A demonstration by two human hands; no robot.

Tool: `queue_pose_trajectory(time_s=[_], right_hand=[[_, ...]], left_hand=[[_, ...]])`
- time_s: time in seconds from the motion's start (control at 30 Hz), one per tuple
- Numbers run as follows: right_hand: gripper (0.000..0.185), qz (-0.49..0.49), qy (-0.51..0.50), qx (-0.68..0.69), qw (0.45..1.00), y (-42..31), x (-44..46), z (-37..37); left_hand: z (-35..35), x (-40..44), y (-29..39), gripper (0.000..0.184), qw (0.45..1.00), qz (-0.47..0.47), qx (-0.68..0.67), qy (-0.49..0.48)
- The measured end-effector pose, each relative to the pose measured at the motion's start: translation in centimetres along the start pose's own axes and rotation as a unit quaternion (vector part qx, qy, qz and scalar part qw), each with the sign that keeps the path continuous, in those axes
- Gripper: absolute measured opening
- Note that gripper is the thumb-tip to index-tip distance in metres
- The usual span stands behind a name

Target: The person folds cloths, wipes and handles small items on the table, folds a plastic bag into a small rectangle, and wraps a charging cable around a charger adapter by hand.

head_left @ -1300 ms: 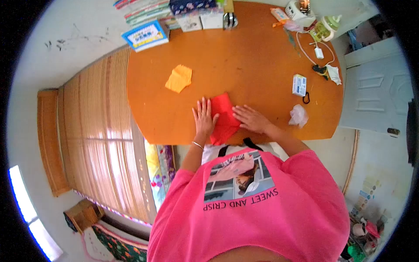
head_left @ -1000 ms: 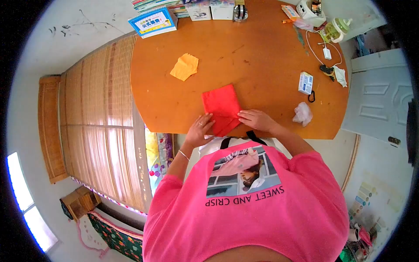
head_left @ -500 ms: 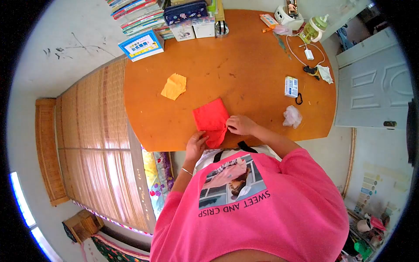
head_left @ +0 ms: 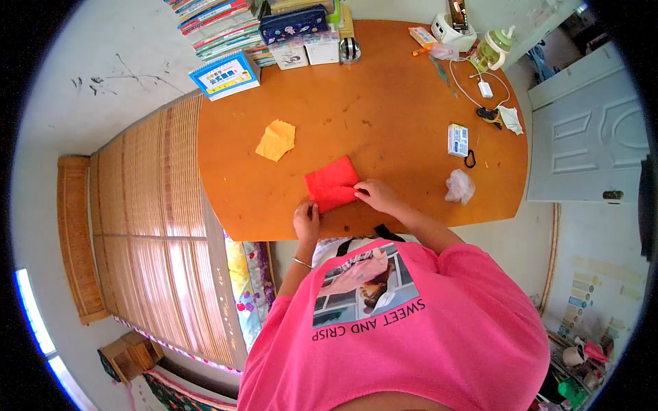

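A red cloth [head_left: 332, 181], creased and folded into a small packet, lies on the wooden table near its front edge. Its near part is turned over toward the far side, making a fold line across the middle. My left hand [head_left: 306, 220] is at its near left corner, fingers closed on the edge. At the right edge, my right hand [head_left: 375, 196] pinches the end of the fold between thumb and fingers. A wrinkled orange-yellow cloth [head_left: 276, 140] lies farther off to the left, touched by neither hand.
On the right of the table [head_left: 397, 137] are a small box [head_left: 458, 140], a black carabiner [head_left: 469, 159] and a crumpled clear plastic bag [head_left: 460, 187]. A desk calendar [head_left: 225, 75] and stacked books [head_left: 223, 31] stand back left; a green bottle [head_left: 492, 49] stands back right.
The near flap of the red cloth, which hung toward the table edge, is now folded up over the rest. Both hands moved with it; the left now sits at the near left corner.
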State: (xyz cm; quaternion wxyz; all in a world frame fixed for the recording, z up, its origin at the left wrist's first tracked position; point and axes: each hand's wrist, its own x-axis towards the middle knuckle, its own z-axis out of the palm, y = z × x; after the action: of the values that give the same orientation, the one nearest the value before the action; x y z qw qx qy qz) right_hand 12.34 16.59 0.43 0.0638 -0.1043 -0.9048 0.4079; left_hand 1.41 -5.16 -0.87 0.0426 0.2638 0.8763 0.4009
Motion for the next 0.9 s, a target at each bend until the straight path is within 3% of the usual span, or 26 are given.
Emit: queue_pose_trajectory(time_s=[0.1,0.23,0.3,0.33,0.43,0.47,0.5,0.53,0.63,0.67,0.7,0.73,0.9], right_hand=[[0.022,-0.006,-0.070,-0.051,0.996,-0.3,0.6,-0.3],[0.022,-0.029,-0.060,-0.108,0.992,-1.5,1.3,-0.3],[0.022,0.048,-0.103,-0.155,0.981,-2.0,1.6,-0.1],[0.022,0.048,-0.104,-0.155,0.981,-2.1,1.7,0.0],[0.022,0.059,-0.092,-0.147,0.983,-1.8,2.1,0.4],[0.023,-0.050,-0.007,-0.117,0.992,-1.3,2.1,0.6],[0.023,-0.157,0.077,-0.086,0.981,-1.1,2.3,0.5],[0.023,-0.158,0.076,-0.085,0.981,-1.1,2.4,0.6],[0.024,-0.132,0.076,-0.038,0.988,-0.7,2.3,1.0],[0.025,-0.057,0.056,-0.044,0.996,-0.6,2.3,1.3],[0.026,0.019,0.037,-0.051,0.998,-0.5,2.4,1.4],[0.026,0.019,0.037,-0.050,0.998,-0.4,2.5,1.5],[0.023,0.089,-0.016,-0.122,0.988,-1.0,3.3,1.3]], left_hand=[[0.3,-0.3,0.0,0.017,1.000,-0.015,0.025,0.005],[0.1,-0.3,0.5,0.020,0.995,-0.051,0.084,-0.009],[-0.2,0.1,1.5,0.020,0.990,-0.095,0.098,-0.037],[-0.4,0.3,2.0,0.020,0.982,-0.139,0.112,-0.065],[-0.4,0.7,2.3,0.019,0.975,-0.139,0.145,-0.093],[-0.2,0.7,1.7,0.019,0.975,-0.141,0.146,-0.092],[0.1,0.8,1.1,0.018,0.988,-0.060,0.131,-0.054],[0.4,0.7,0.5,0.019,0.993,0.022,0.115,-0.016],[1.1,0.9,-0.1,0.020,0.988,0.086,0.115,0.052],[1.1,0.9,0.0,0.020,0.988,0.085,0.115,0.052],[1.0,1.0,0.2,0.020,0.992,0.014,0.125,0.018],[1.0,1.1,0.5,0.019,0.989,-0.058,0.134,-0.015],[1.1,2.0,0.4,0.021,0.983,-0.026,0.175,-0.037]])
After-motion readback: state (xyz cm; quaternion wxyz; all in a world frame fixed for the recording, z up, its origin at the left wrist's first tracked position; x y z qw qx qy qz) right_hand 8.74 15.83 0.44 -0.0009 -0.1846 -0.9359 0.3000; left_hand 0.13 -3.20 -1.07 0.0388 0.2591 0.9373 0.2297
